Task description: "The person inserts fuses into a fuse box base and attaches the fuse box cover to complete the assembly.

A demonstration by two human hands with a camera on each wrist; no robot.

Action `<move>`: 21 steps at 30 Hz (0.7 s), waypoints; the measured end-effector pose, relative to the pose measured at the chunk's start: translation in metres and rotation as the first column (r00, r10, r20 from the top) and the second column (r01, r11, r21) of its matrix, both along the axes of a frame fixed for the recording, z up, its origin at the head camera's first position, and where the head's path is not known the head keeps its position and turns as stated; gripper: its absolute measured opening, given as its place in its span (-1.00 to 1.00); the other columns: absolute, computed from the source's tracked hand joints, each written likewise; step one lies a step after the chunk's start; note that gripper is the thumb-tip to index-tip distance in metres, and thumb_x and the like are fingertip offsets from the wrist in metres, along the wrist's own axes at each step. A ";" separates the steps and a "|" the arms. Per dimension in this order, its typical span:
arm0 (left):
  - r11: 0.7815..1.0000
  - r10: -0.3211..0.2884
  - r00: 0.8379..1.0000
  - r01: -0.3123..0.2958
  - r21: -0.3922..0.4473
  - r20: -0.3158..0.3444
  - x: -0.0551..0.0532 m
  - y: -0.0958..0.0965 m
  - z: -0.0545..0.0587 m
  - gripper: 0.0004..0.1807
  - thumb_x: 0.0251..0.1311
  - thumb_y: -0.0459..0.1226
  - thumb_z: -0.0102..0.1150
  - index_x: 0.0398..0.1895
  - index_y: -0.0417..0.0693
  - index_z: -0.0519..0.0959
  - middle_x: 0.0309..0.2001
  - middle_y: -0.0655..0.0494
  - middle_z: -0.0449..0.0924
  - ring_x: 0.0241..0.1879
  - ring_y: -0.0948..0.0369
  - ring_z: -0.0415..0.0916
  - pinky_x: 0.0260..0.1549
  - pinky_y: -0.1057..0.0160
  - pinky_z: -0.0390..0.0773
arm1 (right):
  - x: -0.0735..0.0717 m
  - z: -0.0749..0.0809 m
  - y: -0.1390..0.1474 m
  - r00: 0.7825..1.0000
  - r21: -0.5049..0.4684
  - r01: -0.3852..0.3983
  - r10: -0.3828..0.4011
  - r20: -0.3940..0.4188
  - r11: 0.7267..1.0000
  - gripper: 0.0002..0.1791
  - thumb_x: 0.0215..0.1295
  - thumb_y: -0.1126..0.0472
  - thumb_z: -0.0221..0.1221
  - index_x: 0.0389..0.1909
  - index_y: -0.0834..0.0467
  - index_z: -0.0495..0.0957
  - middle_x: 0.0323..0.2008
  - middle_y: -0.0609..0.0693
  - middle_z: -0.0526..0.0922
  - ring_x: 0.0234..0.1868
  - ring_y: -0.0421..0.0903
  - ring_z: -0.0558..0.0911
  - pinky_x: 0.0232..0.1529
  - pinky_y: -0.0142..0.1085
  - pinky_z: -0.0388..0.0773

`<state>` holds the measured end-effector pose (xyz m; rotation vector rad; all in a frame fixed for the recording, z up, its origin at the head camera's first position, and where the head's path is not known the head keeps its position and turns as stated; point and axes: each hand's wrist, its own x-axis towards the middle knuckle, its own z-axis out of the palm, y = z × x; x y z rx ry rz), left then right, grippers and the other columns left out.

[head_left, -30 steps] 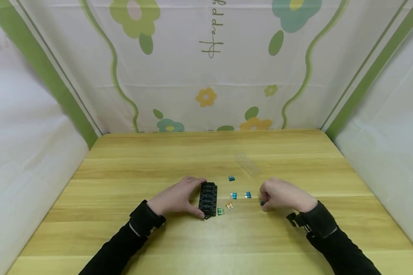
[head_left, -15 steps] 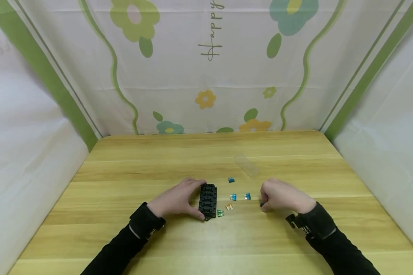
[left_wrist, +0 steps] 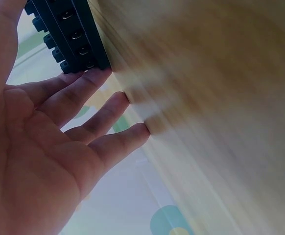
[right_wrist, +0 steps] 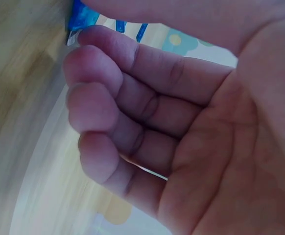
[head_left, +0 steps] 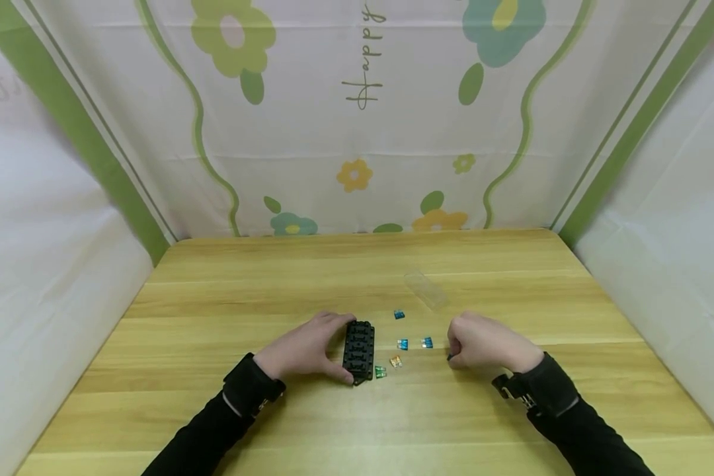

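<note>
A black fuse block (head_left: pixel 359 352) with a row of slots lies lengthwise away from me on the wooden table. My left hand (head_left: pixel 306 347) grips it by its two ends, thumb at the near end and fingertips at the far end. In the left wrist view the other fingertips touch the table beside the block (left_wrist: pixel 76 34). To the right, my right hand (head_left: pixel 490 342) pinches a blue blade fuse (right_wrist: pixel 83 17) between thumb and index finger, low at the tabletop, its other fingers curled. Most of that fuse is hidden in the head view.
Between the hands lie more blade fuses: blue ones (head_left: pixel 402 344), an orange one (head_left: pixel 396 361) and a green one (head_left: pixel 381 372) right by the block. A clear plastic cover (head_left: pixel 425 289) lies behind them. Printed white curtains (head_left: pixel 357 132) enclose the table's back and sides.
The head view has tilted up slightly, so everything sits a little lower in it. Both hands keep their holds with hardly any movement.
</note>
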<state>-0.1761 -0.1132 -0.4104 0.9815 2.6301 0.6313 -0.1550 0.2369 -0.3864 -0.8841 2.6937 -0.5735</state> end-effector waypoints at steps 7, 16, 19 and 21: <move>1.000 -0.007 1.000 0.006 0.011 0.018 0.001 0.000 0.000 0.24 -0.20 0.29 0.47 0.53 -0.04 0.15 0.41 -0.01 0.22 0.38 0.05 0.14 0.25 0.04 0.26 | 0.002 0.000 -0.002 1.000 0.011 -0.002 0.003 -0.015 1.000 -0.65 -0.02 0.38 0.34 -0.77 -0.01 0.43 -0.74 -0.27 0.26 -0.70 -0.32 0.17 -0.62 -0.41 0.15; 1.000 -0.008 1.000 0.008 0.014 0.021 0.000 0.000 0.000 0.23 -0.18 0.29 0.46 0.54 -0.02 0.13 0.42 -0.01 0.20 0.39 0.05 0.12 0.25 0.04 0.25 | 0.002 -0.002 -0.004 0.998 0.048 -0.003 0.007 -0.070 0.999 -0.67 -0.08 0.39 0.29 -0.76 -0.02 0.41 -0.73 -0.25 0.27 -0.69 -0.30 0.18 -0.61 -0.39 0.17; 1.000 -0.007 1.000 0.007 0.013 0.024 0.000 -0.001 0.000 0.23 -0.17 0.30 0.45 0.54 -0.02 0.13 0.42 -0.02 0.19 0.39 0.05 0.12 0.25 0.04 0.25 | 0.002 -0.004 -0.005 0.995 0.059 -0.002 0.007 -0.098 0.998 -0.64 -0.11 0.39 0.26 -0.78 -0.04 0.33 -0.73 -0.26 0.16 -0.69 -0.30 0.11 -0.62 -0.38 0.10; 1.000 -0.006 1.000 0.006 0.012 0.024 0.001 -0.002 0.000 0.23 -0.17 0.30 0.45 0.55 -0.01 0.12 0.43 -0.03 0.18 0.39 0.05 0.12 0.25 0.03 0.26 | 0.002 -0.004 -0.005 0.994 0.063 0.001 0.006 -0.110 0.998 -0.62 -0.11 0.39 0.25 -0.80 -0.05 0.29 -0.73 -0.26 0.11 -0.69 -0.30 0.07 -0.63 -0.38 0.05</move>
